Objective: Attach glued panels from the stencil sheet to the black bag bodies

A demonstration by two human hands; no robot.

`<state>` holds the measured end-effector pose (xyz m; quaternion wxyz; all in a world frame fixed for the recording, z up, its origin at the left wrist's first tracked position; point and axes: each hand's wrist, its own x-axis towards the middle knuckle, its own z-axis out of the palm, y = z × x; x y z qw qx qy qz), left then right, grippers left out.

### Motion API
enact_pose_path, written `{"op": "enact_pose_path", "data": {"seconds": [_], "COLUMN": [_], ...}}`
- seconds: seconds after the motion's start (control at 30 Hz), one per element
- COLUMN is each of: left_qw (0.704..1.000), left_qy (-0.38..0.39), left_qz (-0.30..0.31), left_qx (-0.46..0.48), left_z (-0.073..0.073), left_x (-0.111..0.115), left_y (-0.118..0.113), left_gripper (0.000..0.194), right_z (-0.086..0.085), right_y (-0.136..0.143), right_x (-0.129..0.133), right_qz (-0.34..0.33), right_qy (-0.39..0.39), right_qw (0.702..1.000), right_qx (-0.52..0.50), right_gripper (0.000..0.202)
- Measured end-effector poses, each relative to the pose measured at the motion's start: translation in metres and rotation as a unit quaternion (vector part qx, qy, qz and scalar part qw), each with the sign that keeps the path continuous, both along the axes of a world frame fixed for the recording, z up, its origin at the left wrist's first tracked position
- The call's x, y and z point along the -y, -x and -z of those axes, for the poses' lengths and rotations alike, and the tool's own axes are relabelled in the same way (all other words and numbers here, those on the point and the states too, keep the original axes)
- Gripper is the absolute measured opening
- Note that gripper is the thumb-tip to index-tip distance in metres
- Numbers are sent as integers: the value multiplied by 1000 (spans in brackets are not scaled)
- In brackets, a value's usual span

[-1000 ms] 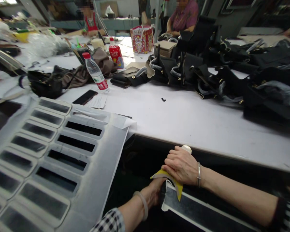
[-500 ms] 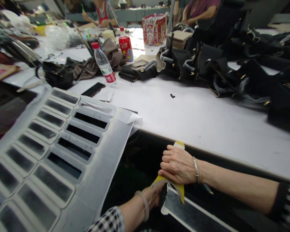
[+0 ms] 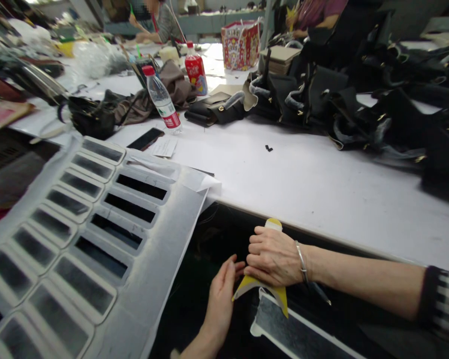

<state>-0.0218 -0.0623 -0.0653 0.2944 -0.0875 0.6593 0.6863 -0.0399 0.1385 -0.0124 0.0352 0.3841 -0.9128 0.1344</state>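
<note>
My right hand (image 3: 271,254) is closed around a yellow piece (image 3: 280,294) with a pale inner side. One rounded end pokes out above the fist; below it the piece flares into two points around a curved edge. Its material is unclear. My left hand (image 3: 220,289) is just to the left, fingers stretched out, tips close to the right hand's knuckles and holding nothing I can see. Under the yellow piece lies a long dark panel with a white border (image 3: 284,324). A thin dark pointed thing (image 3: 320,291) shows below my right wrist; what carries it is hidden.
At left lies a grey sheet (image 3: 145,264) with rows of white-edged dark panels (image 3: 84,281) and several dark slots. On the white table (image 3: 247,174) are a water bottle (image 3: 162,102), a red bottle (image 3: 195,70), a phone (image 3: 145,139) and black bags (image 3: 322,94). Two people sit beyond.
My left hand has come out from beneath the yellow piece and moved left, its fingers now extended. My right hand still grips the piece, shifted slightly left.
</note>
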Motion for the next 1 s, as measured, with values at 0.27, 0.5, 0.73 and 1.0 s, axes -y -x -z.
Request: {"op": "enact_pose_path", "data": {"seconds": [0.27,0.5,0.73,1.0], "left_qw": [877,850,848,822], "left_qy": [224,230,227,220], "left_qz": [318,344,353,354], "left_qx": [-281,-328,-323,-387], "left_z": [-66,-53,-50,-46], "left_x": [8,9,11,10], "left_y": [-7,-12,-19,-21], "left_gripper": [36,35,33,30], "right_z": [1,0,-1,2], "right_y": [-2,-5,-6,-17], "right_x": [-1,-2,-4,-7], "right_qz": [-1,-8,-10,0], "right_qy": [6,12,7,-2], "right_qw": [1000,1000,1000,1000], "right_qx": [-1,1,4,22], "right_gripper": [42,43,43,43]}}
